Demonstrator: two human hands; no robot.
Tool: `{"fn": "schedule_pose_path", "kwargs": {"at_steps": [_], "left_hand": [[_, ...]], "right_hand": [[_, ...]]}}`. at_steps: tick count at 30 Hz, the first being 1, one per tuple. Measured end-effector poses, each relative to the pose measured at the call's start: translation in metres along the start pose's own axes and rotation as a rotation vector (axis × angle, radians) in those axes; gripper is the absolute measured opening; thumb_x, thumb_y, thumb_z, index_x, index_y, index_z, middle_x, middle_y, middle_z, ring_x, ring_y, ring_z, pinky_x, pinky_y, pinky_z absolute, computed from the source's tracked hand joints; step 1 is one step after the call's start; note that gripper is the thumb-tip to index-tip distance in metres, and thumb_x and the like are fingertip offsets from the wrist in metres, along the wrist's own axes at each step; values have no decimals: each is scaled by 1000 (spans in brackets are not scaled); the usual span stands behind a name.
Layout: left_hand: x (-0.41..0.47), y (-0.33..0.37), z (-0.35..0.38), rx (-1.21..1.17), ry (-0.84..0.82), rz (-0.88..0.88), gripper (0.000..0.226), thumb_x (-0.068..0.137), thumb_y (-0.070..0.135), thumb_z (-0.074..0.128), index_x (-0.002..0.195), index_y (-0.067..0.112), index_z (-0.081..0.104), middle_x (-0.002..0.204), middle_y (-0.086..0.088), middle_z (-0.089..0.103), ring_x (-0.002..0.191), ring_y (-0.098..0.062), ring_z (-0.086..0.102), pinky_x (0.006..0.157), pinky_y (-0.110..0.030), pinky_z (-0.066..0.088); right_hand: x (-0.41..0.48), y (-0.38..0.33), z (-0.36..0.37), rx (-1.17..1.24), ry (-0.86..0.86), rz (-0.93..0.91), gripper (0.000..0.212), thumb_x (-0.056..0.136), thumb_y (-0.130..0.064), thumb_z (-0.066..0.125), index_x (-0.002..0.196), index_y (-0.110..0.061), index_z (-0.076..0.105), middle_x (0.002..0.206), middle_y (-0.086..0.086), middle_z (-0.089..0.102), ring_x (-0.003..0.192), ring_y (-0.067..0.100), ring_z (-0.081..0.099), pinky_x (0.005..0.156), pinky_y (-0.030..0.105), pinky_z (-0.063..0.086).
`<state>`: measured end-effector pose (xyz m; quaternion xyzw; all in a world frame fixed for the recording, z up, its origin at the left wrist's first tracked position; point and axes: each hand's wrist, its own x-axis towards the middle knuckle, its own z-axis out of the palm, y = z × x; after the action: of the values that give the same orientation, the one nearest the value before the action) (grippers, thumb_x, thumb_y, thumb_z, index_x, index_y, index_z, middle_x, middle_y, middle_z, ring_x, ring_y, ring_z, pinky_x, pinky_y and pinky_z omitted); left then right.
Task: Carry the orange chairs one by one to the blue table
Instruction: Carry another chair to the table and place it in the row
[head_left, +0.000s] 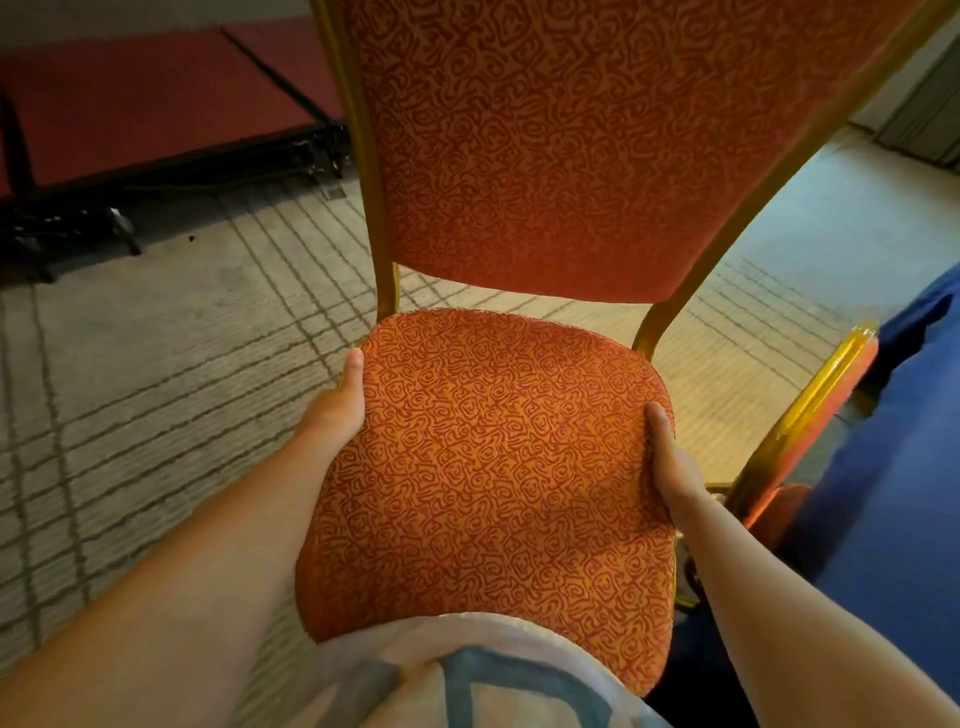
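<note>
The left grip (336, 408), a bare hand, is closed on the left edge of the seat of the orange chair (493, 488). Its thumb lies along the top of the cushion rim and its fingers are curled out of sight underneath. The right grip (670, 465) holds the opposite edge the same way, thumb on top pointing toward the backrest and fingers hidden below, so both grips are narrow and clamped on the seat. The chair sits directly in front of the person, with the front of the seat against a pale shirt (467, 675) and the backrest rising away to the top of the view. Its legs are hidden, so whether it is off the carpet (156, 389) cannot be told. The upholstery is orange with a dark red swirl pattern, set in a gold metal frame. Just beside it on the right, a second orange chair (810, 415) stands against the draped side of the blue table (904, 467). Red panels (156, 104) on black frames stand at the far left.
</note>
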<state>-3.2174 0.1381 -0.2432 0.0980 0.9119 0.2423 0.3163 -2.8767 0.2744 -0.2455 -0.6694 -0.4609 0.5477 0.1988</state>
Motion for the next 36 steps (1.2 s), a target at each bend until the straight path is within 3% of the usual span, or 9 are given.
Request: {"fn": "schedule_pose_path", "kwargs": {"at_steps": [6,14,19,24,28,33,36], "left_hand": [[64,110,48,95,-56,106,116,73,87,0,132,3,53,134,-25,52,122,-38,49,101,-46,36],[157,295,96,197,-139,270,120,69,90,-2,129,2,56,132,-25,53,122,-38,50,103,-46,35],[184,390,139,233,-178,335,122,67,92,-1,122,2,60,125,-24,58,114,-37,55,94,-42,40],[206,462,199,256,-228,367,123,65,91,-3,120,2,61,123,-26,58,112,-39,56,95,-45,41],[216,536,256,199,-202,413,121,66,93,2,118,4,63,120,-25,60,110,-40,57,93,-45,41],[221,624,320,98,-154,383,116,66,95,14,111,2,66,117,-25,62,109,-40,58,92,-44,43],[227,658,359,39,-160,390,106,71,91,23,101,0,69,110,-26,65,103,-39,60,87,-41,44]], "right_hand": [[80,-32,-16,81,102,84,126,54,-99,39,141,-8,49,136,16,56,123,37,52,108,48,38],[198,-113,-24,190,289,134,117,64,-94,40,133,-1,54,130,19,59,116,37,56,101,44,42],[255,-153,-55,220,418,170,128,51,-99,40,130,1,56,126,18,61,113,37,57,101,47,42],[318,-179,-91,196,479,204,130,55,-100,35,134,2,52,133,21,56,119,37,54,100,45,40],[385,-206,-131,235,522,224,129,52,-99,39,132,1,55,128,19,60,112,36,57,89,42,41],[470,-242,-194,254,605,222,114,52,-97,44,106,1,66,107,17,67,97,34,62,83,42,45],[511,-255,-220,264,638,217,87,62,-90,49,73,-5,63,81,11,66,72,25,59,62,36,39]]}}
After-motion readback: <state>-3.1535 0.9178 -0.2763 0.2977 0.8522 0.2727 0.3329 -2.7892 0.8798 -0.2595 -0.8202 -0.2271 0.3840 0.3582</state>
